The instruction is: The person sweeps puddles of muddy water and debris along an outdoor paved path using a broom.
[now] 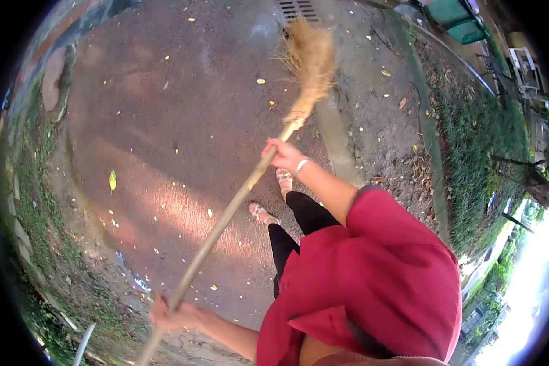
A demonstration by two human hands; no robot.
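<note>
A long-handled broom runs diagonally across the view, its straw head on the paved ground near a drain grate and slightly blurred. My right hand, with a pale bracelet at the wrist, is closed around the pole a little below the bound straw. Farther back on the same pole, at the lower left, my left hand is wrapped round it, somewhat smeared by motion. The pole's near end leaves the view at the bottom edge. Both sandaled feet stand beside the pole.
Small yellow leaves, such as one leaf, lie scattered over the wet pavement. A slotted drain grate is at the top. Along the right run a low curb and grass. A green bin stands at the upper right.
</note>
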